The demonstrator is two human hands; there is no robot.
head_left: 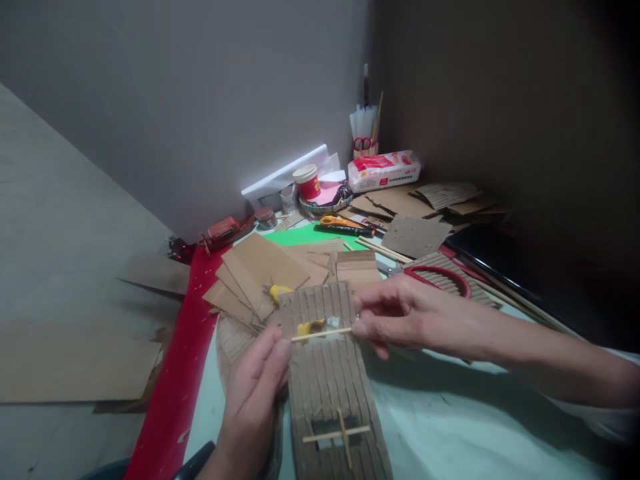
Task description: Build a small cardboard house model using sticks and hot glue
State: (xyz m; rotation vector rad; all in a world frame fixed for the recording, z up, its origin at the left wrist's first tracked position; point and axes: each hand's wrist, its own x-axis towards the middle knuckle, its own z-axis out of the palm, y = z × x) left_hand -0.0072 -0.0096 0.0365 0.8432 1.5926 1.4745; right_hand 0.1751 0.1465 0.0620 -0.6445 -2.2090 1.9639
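Observation:
A long panel of ridged corrugated cardboard (327,377) lies in front of me, with two cut-out openings. Across the far opening runs a thin wooden stick (323,335). My right hand (393,313) pinches its right end at the panel's edge. At the left end, my left hand (257,390) is closed, thumb and finger meeting the stick beside the panel's left edge. Over the near opening, two thin sticks (336,435) form a cross. Something yellow (304,329) shows through the far opening; a yellow-handled tool (279,292) lies partly behind the panel.
Cardboard pieces (267,270) are piled beyond the panel. Red-handled scissors (440,272) lie by my right wrist, near a black flat device (500,263). Farther back are orange scissors (340,221), a black marker (345,231), a red paper cup (307,183) and a tissue pack (385,171).

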